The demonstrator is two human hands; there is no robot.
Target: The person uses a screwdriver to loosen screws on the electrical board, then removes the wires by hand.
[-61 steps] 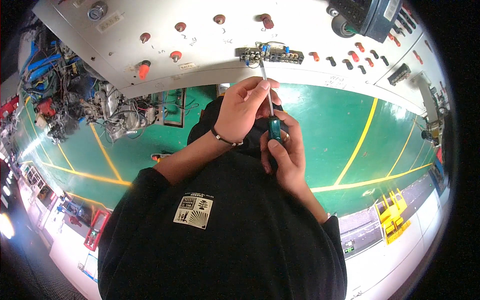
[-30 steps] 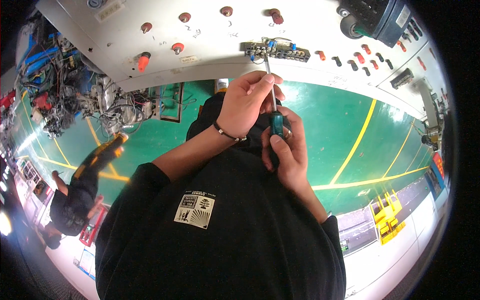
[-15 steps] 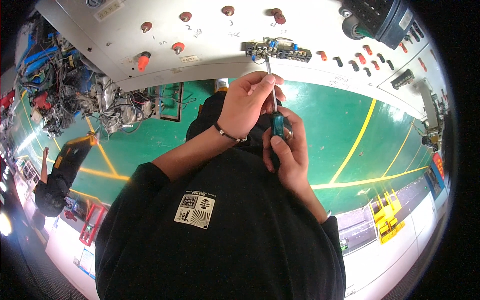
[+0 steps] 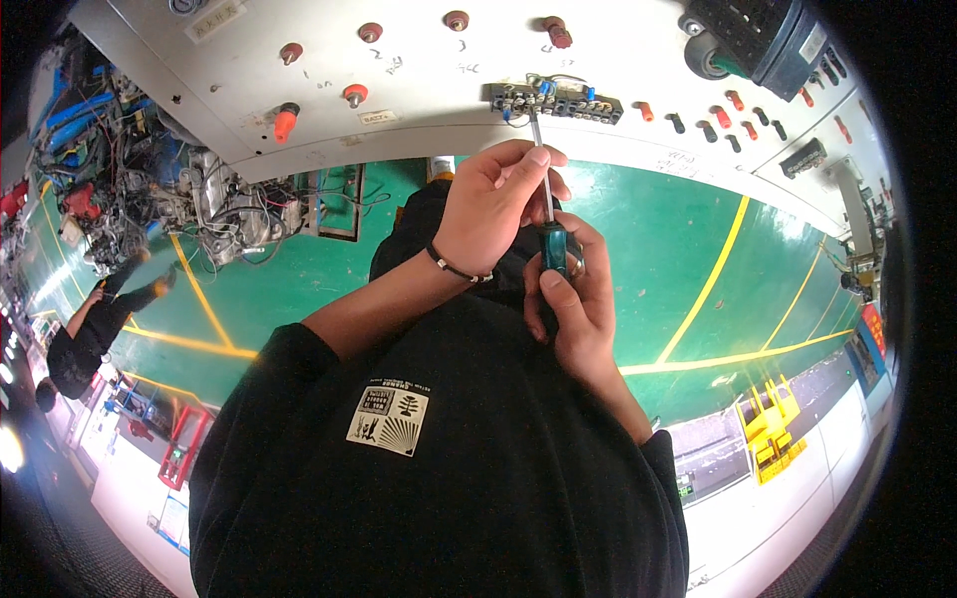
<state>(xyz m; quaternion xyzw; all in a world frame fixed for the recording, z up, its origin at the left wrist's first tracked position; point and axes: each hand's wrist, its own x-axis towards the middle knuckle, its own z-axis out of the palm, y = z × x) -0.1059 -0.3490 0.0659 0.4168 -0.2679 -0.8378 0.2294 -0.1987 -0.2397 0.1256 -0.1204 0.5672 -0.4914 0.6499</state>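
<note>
1. The left hand's (image 4: 486, 214) fingers pinch the slim shaft of the screwdriver (image 4: 552, 239), I'd say to steer it and stop it wandering.
2. The right hand's (image 4: 583, 309) fingers are wrapped round its green handle, which looks the natural place for a turning grip.
3. The screwdriver lies between both hands, tip at the terminal strip (image 4: 570, 105); whether it sits in a screw, I can't tell from here.
4. That strip runs along the white panel's (image 4: 429, 112) near edge, probably to keep its blue-tipped wires (image 4: 589, 93) within reach.
5. Red and black sockets (image 4: 646, 112) sit farther right, seemingly coloured to tell them apart.
</note>
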